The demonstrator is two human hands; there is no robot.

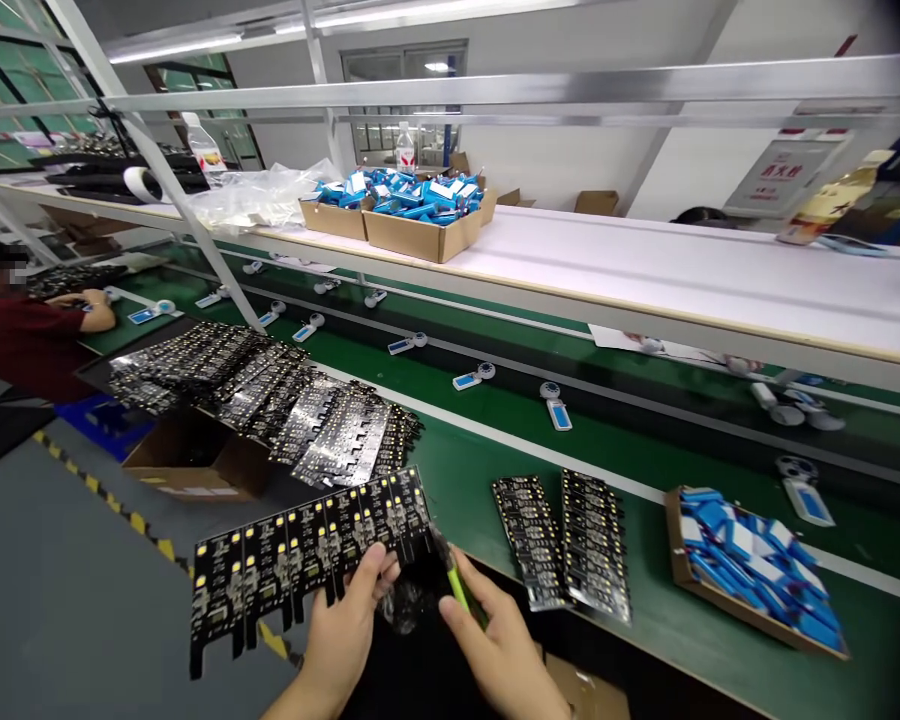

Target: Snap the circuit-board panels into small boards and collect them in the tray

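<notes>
A long black circuit board panel [292, 550] with rows of yellowish LEDs is pinched at its lower edge by my left hand [352, 610]. My right hand [499, 635] is closed around green-handled cutters [456, 585], whose dark jaws meet the panel's right end. Whether the jaws are apart cannot be made out. To the right, two stacks of similar boards, a left stack [529, 540] and a right stack [595, 545], lie side by side on the green bench [450, 470]. Beyond my left hand, many overlapping panels [345, 430] are heaped along the bench edge.
A cardboard tray of blue-wrapped parts [754, 570] sits at right. White devices with blue labels, one device [559, 408] among them, line the conveyor [510, 350]. Overhead, a shelf [607, 250] carries blue-filled boxes [420, 235]. A person [22, 330] works at far left, beyond an open carton [195, 470].
</notes>
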